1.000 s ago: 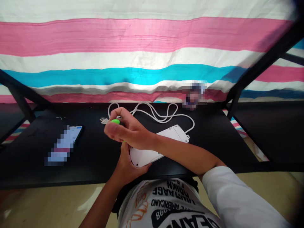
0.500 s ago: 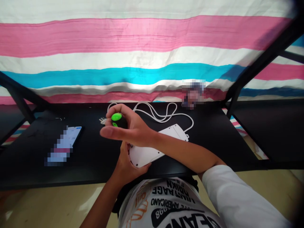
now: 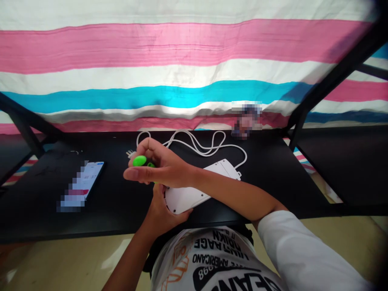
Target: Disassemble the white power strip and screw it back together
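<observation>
clamping white power strip (image 3: 186, 198) with left hand (image 3: 162, 214) near desk's front edge (image 3: 106, 229). gripping green-black handle (image 3: 140, 161) in right hand (image 3: 171, 166). best turned squarely.

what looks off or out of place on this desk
Nothing seems spilled or damaged. Mildly odd: the white power strip lies face down, no sockets visible, and its cord trails in loose, untidy loops.
</observation>
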The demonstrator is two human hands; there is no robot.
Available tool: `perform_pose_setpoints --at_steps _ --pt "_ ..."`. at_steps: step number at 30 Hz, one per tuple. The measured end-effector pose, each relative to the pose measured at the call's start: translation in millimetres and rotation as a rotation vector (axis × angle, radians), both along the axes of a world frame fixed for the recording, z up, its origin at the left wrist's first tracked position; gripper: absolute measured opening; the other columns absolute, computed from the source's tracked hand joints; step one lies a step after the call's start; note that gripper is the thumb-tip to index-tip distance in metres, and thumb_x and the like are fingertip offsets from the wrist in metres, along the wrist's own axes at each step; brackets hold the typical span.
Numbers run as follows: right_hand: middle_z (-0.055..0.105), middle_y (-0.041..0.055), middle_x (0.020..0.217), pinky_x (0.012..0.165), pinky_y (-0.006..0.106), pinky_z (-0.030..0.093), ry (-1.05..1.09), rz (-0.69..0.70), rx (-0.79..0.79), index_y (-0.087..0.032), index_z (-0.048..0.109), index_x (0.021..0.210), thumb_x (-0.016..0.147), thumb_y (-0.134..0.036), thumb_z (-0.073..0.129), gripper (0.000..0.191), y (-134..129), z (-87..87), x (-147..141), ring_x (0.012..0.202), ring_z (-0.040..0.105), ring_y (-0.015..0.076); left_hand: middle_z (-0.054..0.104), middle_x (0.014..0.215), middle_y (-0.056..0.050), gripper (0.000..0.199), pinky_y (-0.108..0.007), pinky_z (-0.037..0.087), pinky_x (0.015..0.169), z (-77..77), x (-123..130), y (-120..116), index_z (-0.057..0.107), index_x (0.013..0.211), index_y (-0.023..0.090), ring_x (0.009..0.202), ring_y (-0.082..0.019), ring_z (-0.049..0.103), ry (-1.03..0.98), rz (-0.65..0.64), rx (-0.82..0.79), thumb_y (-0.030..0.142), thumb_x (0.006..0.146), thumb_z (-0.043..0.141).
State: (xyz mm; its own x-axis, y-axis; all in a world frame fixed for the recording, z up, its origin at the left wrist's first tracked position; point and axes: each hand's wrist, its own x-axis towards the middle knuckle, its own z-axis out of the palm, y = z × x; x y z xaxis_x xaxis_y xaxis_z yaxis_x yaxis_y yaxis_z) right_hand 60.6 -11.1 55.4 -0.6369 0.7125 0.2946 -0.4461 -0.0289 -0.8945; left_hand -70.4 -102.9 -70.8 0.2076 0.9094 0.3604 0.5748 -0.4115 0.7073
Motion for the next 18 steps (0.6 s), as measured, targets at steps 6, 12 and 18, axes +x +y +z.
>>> perform_pose_setpoints --at_steps 6,12,18 --pt "0.062 0.0008 0.086 0.057 0.023 0.044 0.064 0.133 -0.013 -0.018 0.062 0.100 0.106 -0.048 0.050 0.032 1 2.9 2 0.067 0.056 0.0089 0.044 0.128 -0.012 0.103 -0.048 0.054 0.096 1.0 1 2 0.032 0.142 0.022 0.118 -0.032 0.054 -0.040 -0.010 -0.030 0.043 0.062 0.093" --pt "0.060 -0.0061 0.078 0.056 0.021 0.040 0.139 0.000 0.054 -0.024 0.042 0.099 0.095 -0.050 0.071 0.038 -5 -5.2 -8 0.059 0.049 0.0071 0.048 0.134 -0.015 0.110 -0.049 0.053 0.099 12.1 3 2 0.027 0.150 0.019 0.125 -0.035 0.055 -0.057 -0.017 -0.127 0.040 0.064 0.092" --pt "0.056 -0.0015 0.082 0.055 0.024 0.040 0.058 -0.044 0.049 -0.020 0.053 0.097 0.108 -0.054 0.039 0.039 -1 -4.8 -6 0.060 0.049 0.0078 0.050 0.127 -0.013 0.104 -0.047 0.055 0.096 10.2 4 3 0.033 0.144 0.020 0.118 -0.033 0.058 -0.101 -0.016 -0.112 0.042 0.061 0.093"
